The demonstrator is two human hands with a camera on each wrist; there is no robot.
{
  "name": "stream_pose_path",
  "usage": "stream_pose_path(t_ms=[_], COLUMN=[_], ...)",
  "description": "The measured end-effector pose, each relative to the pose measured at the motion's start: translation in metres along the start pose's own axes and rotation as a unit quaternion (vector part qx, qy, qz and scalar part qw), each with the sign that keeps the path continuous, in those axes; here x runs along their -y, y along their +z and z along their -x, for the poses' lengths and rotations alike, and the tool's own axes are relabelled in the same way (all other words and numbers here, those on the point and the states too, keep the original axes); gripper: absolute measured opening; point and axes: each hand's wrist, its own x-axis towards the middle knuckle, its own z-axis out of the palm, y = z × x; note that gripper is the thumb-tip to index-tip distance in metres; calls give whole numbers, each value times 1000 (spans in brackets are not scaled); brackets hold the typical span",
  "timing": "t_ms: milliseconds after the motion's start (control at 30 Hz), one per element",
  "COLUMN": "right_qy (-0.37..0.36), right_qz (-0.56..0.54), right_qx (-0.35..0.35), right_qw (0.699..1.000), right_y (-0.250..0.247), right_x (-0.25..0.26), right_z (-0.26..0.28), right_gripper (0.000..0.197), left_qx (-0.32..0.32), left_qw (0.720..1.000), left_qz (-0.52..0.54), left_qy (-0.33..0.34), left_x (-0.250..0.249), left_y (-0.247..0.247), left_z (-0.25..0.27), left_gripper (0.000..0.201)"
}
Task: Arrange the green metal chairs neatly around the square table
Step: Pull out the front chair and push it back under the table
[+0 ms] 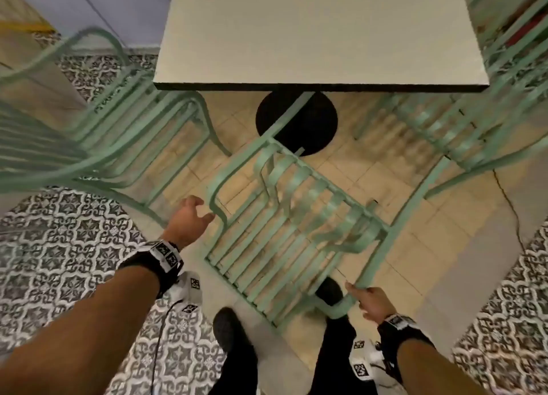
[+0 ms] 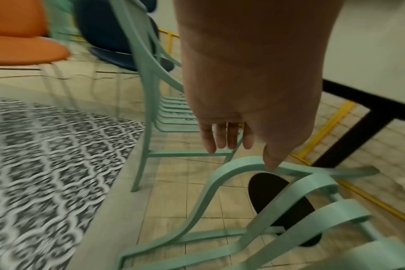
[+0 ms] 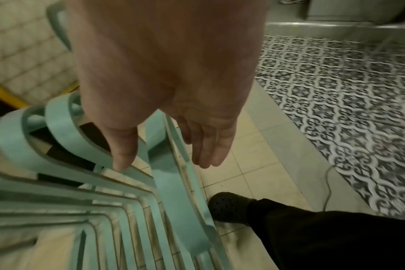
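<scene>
The square pale table (image 1: 311, 38) stands ahead on a black round base (image 1: 314, 121). One green metal chair (image 1: 284, 225) sits skewed right in front of me, its slats running diagonally. My left hand (image 1: 192, 216) hovers open at that chair's curved left frame; in the left wrist view its thumb (image 2: 272, 162) touches the curved green band (image 2: 234, 166). My right hand (image 1: 367, 301) is open at the chair's near right corner, with its thumb (image 3: 123, 157) over the slats (image 3: 173, 191). A second green chair (image 1: 118, 121) stands at the left and a third (image 1: 462, 127) at the right.
Patterned grey-and-white tiles (image 1: 74, 246) flank the beige floor. My dark shoes (image 1: 231, 329) stand close behind the chair. A thin cable (image 1: 510, 204) runs along the floor at the right. An orange seat (image 2: 23, 49) and a dark blue seat (image 2: 109, 36) stand beyond the left chair.
</scene>
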Motion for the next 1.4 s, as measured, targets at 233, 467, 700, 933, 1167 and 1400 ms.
stream_pose_path(t_ms=[233, 467, 700, 933, 1167, 1400], right_qy=[24, 27, 8, -111, -138, -142], right_qz=[-184, -294, -306, -279, -295, -183], right_qx=[-78, -81, -169, -177, -162, -80], right_qw=[980, 952, 937, 938, 932, 970], right_y=[63, 91, 96, 4, -100, -149], right_x=[-30, -29, -52, -12, 91, 159], right_z=[-10, -24, -35, -10, 23, 25], right_gripper=[39, 39, 27, 13, 13, 23], left_qx=[47, -8, -49, -70, -82, -48], left_qw=[998, 993, 983, 982, 983, 988], left_qz=[-36, 114, 174, 173, 160, 146], left_qy=[-2, -19, -31, 7, 27, 0], left_x=[9, 26, 21, -23, -87, -93], left_y=[26, 70, 83, 37, -24, -52], left_z=[-83, -135, -120, -75, -45, -14], left_gripper=[74, 32, 41, 52, 53, 41])
